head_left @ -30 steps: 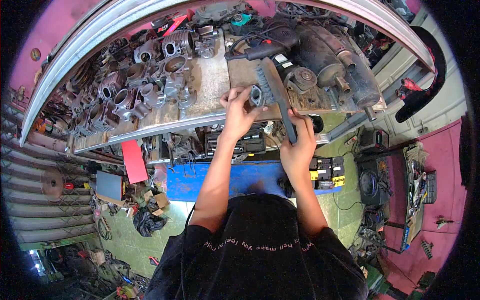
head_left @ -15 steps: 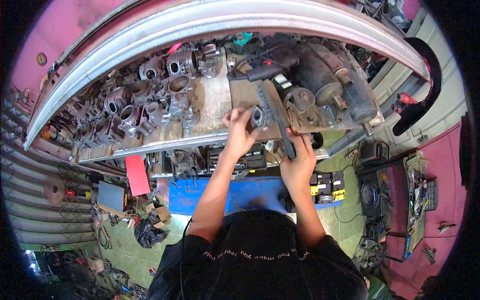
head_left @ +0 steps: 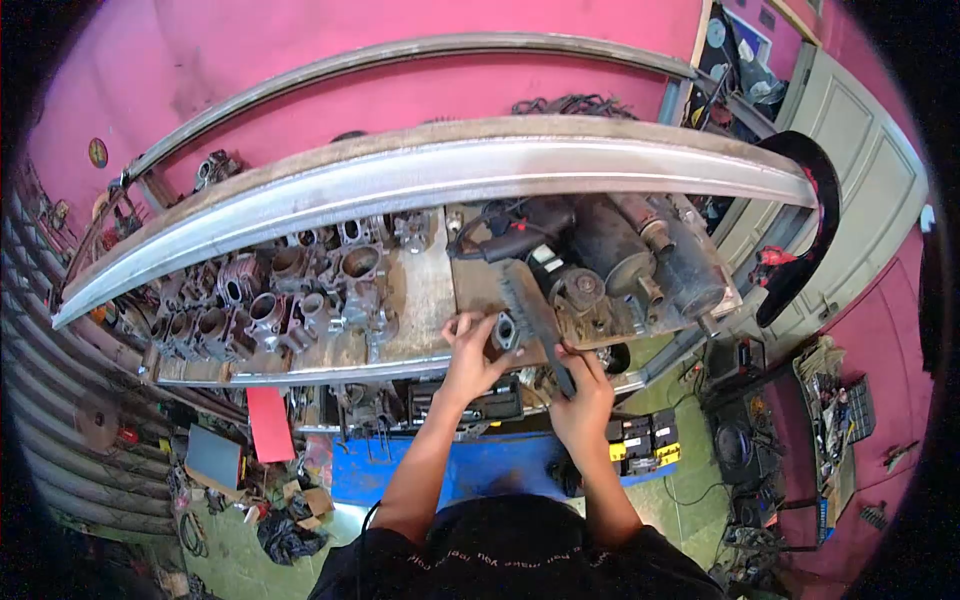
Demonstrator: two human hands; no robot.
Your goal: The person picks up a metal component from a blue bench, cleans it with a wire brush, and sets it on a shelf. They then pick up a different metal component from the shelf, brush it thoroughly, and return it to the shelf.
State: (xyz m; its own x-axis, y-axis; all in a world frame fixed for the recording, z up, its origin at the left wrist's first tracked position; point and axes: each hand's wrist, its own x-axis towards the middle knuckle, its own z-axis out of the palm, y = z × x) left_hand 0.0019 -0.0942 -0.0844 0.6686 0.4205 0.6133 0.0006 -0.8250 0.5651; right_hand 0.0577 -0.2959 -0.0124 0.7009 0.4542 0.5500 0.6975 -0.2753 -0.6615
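Observation:
My left hand grips a small grey metal part with a round hole at the front edge of the workbench shelf. My right hand holds the handle of a long dark brush. The brush slants up and left, and its bristles lie against the metal part. Both hands are close together, just in front of the shelf edge.
Several engine cylinders crowd the left half of the shelf. Dark motors and a power tool fill the right half. A steel shelf rail runs above. Below are a blue box, a red card and floor clutter.
The view has tilted upward, so the bench and hands sit lower in frame and the pink wall shows. Both hands keep the same grip on the part and brush.

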